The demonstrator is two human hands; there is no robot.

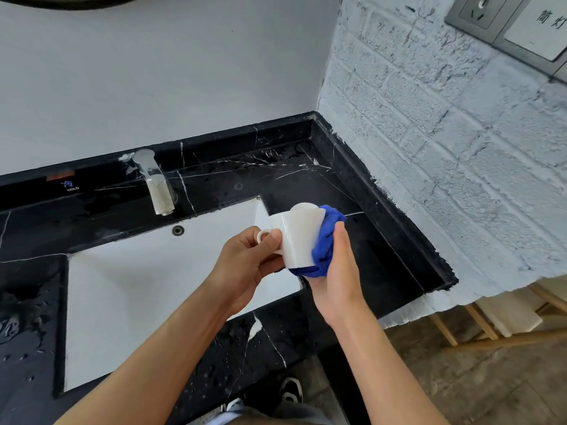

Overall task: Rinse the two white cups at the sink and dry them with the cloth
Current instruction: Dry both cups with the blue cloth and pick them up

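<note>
Nearest of all, a person's two bare arms are reaching up from the bottom of the view, over the front edge of a black bench with thin white lines and little water drops on it. Down on the floor, the toe of a black and white shoe is peeking out.

The left hand is holding a white cup up in the air, over the right side of the white sink. Its fingers are closing tight on the small round handle, with the thumb pressing across it, so the handle is sitting right inside the grip. The cup is tipping on its side, with the handle pointing left.

The right hand is pressing a bunched blue cloth against the right side of the cup. The cloth is sitting between the palm and the cup. These fingers are lying close together and wrapping round the cloth, and one fingertip is showing at the top of the bundle.

A bit of a second white cup seems to be showing just behind the first one, but I cannot tell much about it.

Farther back, a silver tap is leaning over the sink, with a small round hole below it. To the right, a white brick wall is rising up.
</note>
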